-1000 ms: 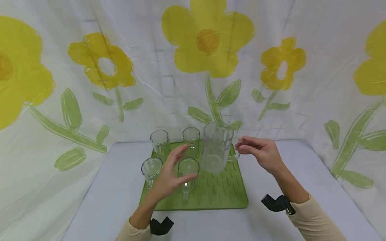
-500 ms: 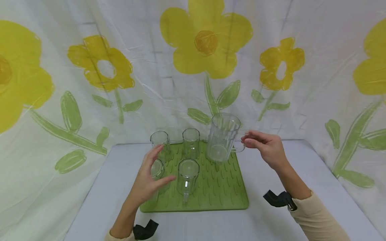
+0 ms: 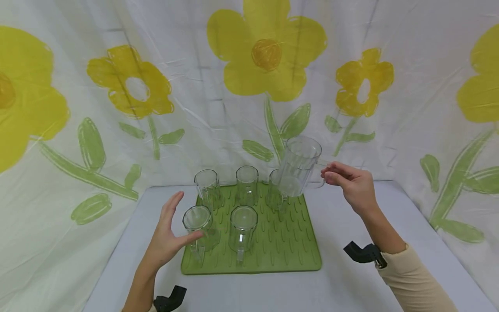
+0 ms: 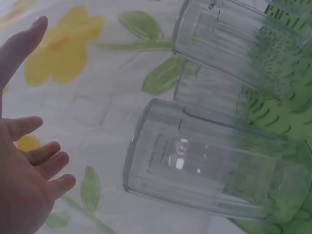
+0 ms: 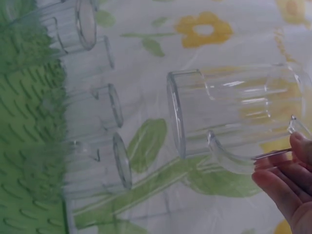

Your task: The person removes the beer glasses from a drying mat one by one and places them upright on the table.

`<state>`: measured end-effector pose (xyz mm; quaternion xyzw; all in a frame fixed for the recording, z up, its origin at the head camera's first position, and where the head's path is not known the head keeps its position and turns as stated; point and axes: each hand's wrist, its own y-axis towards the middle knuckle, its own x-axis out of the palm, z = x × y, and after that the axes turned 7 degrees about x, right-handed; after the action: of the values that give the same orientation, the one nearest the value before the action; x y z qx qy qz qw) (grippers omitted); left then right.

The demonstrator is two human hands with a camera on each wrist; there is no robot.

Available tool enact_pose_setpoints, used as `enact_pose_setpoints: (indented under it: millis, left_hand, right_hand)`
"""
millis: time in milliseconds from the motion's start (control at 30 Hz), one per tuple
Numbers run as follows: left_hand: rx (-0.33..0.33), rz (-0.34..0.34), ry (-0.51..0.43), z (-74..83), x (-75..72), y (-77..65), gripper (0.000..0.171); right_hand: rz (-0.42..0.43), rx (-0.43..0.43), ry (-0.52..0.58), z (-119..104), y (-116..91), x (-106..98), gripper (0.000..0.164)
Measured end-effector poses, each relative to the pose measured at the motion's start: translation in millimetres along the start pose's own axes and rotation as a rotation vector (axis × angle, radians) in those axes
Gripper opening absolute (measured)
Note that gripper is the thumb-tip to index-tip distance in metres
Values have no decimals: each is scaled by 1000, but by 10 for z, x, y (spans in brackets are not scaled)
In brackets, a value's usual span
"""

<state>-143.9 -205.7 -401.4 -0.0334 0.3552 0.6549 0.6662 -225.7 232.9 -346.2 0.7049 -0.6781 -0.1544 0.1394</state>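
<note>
My right hand [image 3: 352, 186] holds a clear glass mug [image 3: 299, 162] by its handle, thumb against fingers. This mug is raised above the back right of a green mat [image 3: 288, 242] and leans a little. In the right wrist view, the fingers [image 5: 280, 187] grip the handle of the raised mug [image 5: 234, 112]. My left hand [image 3: 163, 240] is held with fingers extended and thumb apart, just left of the front left mug [image 3: 198, 223]. It holds nothing. In the left wrist view, the left hand [image 4: 29, 161] is apart from the nearest mug [image 4: 209, 165].
Other clear mugs stand on the mat: front middle [image 3: 243, 229], back left mug [image 3: 207, 186], back middle mug [image 3: 247, 184] and back right mug [image 3: 274, 190], partly behind the raised one. A white table [image 3: 335, 242] surrounds the mat. A flowered curtain [image 3: 195, 130] hangs behind.
My right hand has carried the mug up, back and to the right, uncovering a mug on the mat. My left hand has drawn away leftward, past the front mugs.
</note>
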Motion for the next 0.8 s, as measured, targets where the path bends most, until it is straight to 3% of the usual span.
enact_pose_setpoints:
  millis: [233, 367, 433, 800]
  left_hand:
    - [-97, -37, 4, -199, -107, -105, 110]
    - [-127, -55, -5, -311, -150, -165, 111]
    - [-142, -65, -14, -373, -162, -193, 111]
    - [-204, -153, -10, -697, -130, -366, 111]
  right_hand:
    - [110, 7, -14, 45, 42, -66, 22]
    - [168, 14, -61, 81, 65, -96, 14]
    - [197, 24, -73, 100, 76, -109, 17]
    - [305, 60, -107, 288, 107, -209, 11]
